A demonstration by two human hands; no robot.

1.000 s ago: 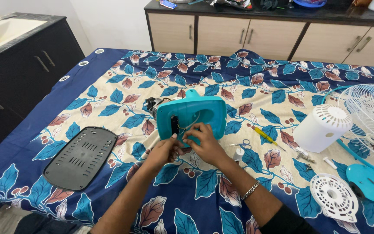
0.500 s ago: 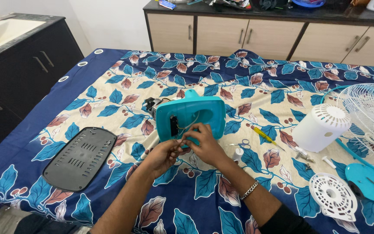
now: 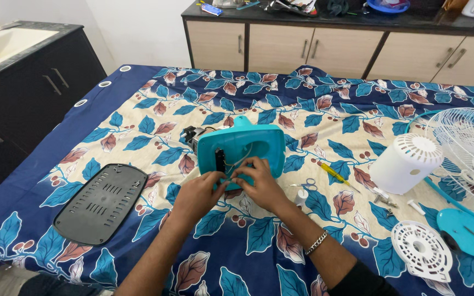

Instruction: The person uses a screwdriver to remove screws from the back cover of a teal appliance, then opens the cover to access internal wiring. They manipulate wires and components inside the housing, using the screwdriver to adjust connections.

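Observation:
A teal fan base lies upside down on the leaf-patterned cloth, its hollow underside facing me with a black switch block and white wires inside. My left hand and my right hand meet at the base's near edge, fingertips pinching the wires by the switch block. A metal bracelet sits on my right wrist. The black motor end pokes out at the base's left side.
A grey slotted base cover lies to the left. To the right are a yellow-handled screwdriver, small scissors, a white motor housing, a white fan grille, a round white vent cap, a teal blade part and loose screws. Cabinets stand behind.
Both hands stay at the near edge of the teal base; the fingers have shifted slightly on the wires. Nothing else has moved.

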